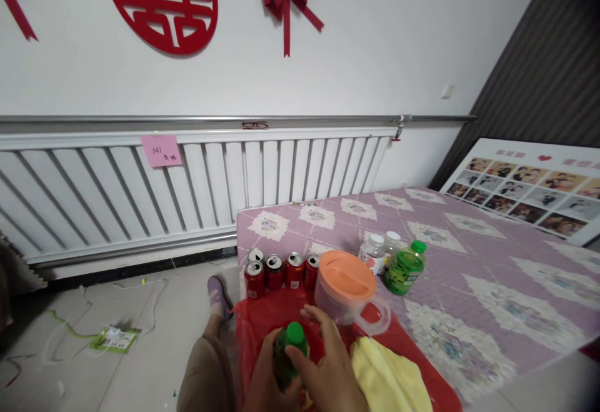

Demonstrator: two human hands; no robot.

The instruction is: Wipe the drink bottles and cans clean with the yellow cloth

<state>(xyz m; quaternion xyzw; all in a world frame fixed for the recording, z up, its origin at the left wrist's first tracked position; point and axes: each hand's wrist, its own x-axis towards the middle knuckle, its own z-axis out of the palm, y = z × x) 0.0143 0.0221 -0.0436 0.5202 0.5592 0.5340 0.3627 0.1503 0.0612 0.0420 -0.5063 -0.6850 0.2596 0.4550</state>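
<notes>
My left hand (pixel 265 377) is wrapped around the body of a green bottle with a green cap (pixel 291 343), held upright over a red sheet (pixel 272 315). My right hand (pixel 328 368) lies against the bottle's right side, thumb near the cap, fingers curled on it. Just beyond stands a clear jug with an orange lid (pixel 347 287). A yellow cloth (pixel 389 377) lies to the right of my hands.
Several red cans (pixel 281 269) line the mattress's near-left edge. Two white-capped jars (pixel 380 248) and a lying green bottle (pixel 404 268) sit behind the jug. The purple patterned mattress (pixel 469 262) stretches right. A white radiator (pixel 187 187) runs along the wall. Litter (pixel 115 338) lies on the floor.
</notes>
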